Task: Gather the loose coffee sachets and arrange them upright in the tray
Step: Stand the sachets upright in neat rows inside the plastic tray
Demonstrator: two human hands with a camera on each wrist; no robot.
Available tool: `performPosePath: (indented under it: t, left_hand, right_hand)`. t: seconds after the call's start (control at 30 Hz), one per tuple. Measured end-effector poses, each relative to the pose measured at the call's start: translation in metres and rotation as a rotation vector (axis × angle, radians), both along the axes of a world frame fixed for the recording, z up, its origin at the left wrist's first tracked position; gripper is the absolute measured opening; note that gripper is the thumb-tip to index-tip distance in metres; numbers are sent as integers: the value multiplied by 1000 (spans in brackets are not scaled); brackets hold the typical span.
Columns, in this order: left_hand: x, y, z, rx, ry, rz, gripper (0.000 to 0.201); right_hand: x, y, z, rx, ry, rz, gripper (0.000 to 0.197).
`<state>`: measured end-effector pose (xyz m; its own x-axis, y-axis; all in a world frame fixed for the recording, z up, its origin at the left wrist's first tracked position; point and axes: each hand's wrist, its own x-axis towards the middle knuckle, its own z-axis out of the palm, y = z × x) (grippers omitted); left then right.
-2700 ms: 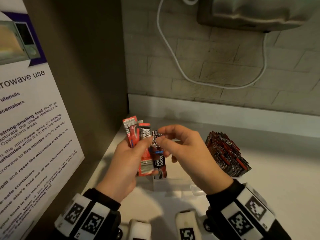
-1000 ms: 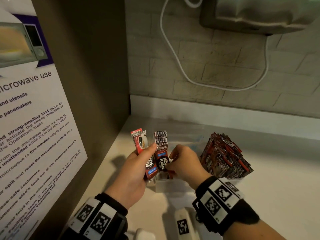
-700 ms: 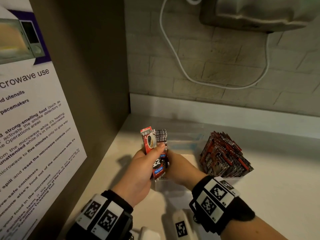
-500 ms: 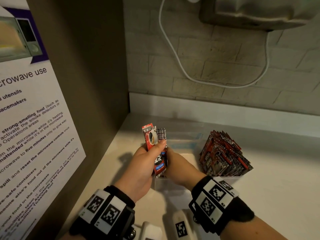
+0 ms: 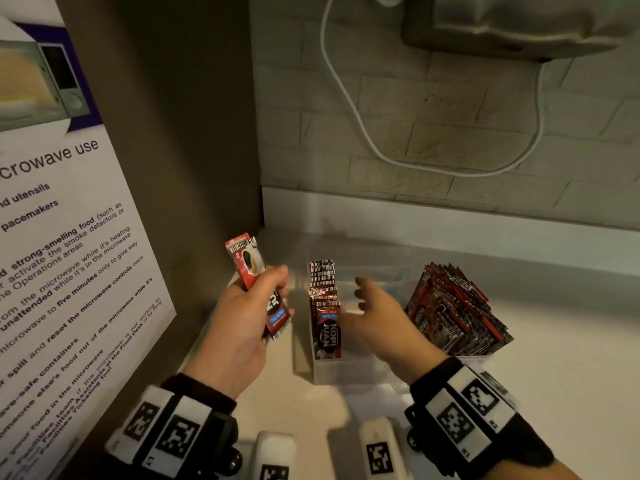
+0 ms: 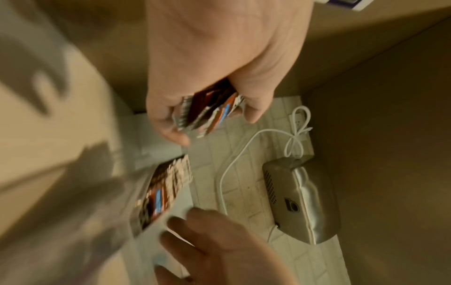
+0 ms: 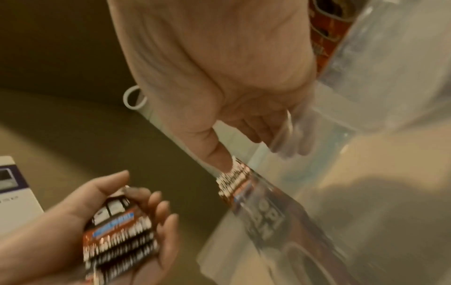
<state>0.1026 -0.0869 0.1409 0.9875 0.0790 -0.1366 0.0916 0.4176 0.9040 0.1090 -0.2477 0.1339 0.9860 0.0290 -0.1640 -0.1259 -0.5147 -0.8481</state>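
Observation:
My left hand (image 5: 266, 299) grips a small bundle of red and black coffee sachets (image 5: 251, 268) above the counter, left of the clear plastic tray (image 5: 346, 374). The same bundle (image 6: 207, 111) fills the left wrist view. A few sachets (image 5: 323, 306) stand upright against the tray's left wall. My right hand (image 5: 362, 303) is open over the tray just right of them, fingers spread. In the right wrist view its thumb (image 7: 217, 154) touches the top of those standing sachets (image 7: 235, 178). A packed stack of sachets (image 5: 453, 310) leans in the tray's right part.
A brown side wall with a microwave-use poster (image 5: 69, 254) stands close on the left. A brick back wall carries a white cable (image 5: 353, 109) and a metal appliance (image 5: 519, 26). The white counter (image 5: 571, 375) extends to the right of the tray.
My right hand has let go of the sachets it set in the tray and opened. My left hand has drawn away to the left with its remaining bundle.

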Motion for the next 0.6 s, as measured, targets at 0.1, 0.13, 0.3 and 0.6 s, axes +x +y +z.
performPosePath:
  t: [0.1, 0.13, 0.3, 0.6]
  left_hand:
    - [2, 6, 7, 22, 24, -29, 21]
    - [1, 5, 9, 28, 26, -43, 25]
    - [-7, -7, 9, 48, -70, -147, 17]
    - [-13, -8, 4, 170, -98, -371, 41]
  right_hand:
    - [-2, -5, 17, 60, -132, -99, 60]
    - [-2, -6, 21, 83, -174, -120, 55]
    - [-11, -1, 42, 289, -295, -70, 22]
    - [-10, -8, 45, 471, -306, -112, 16]
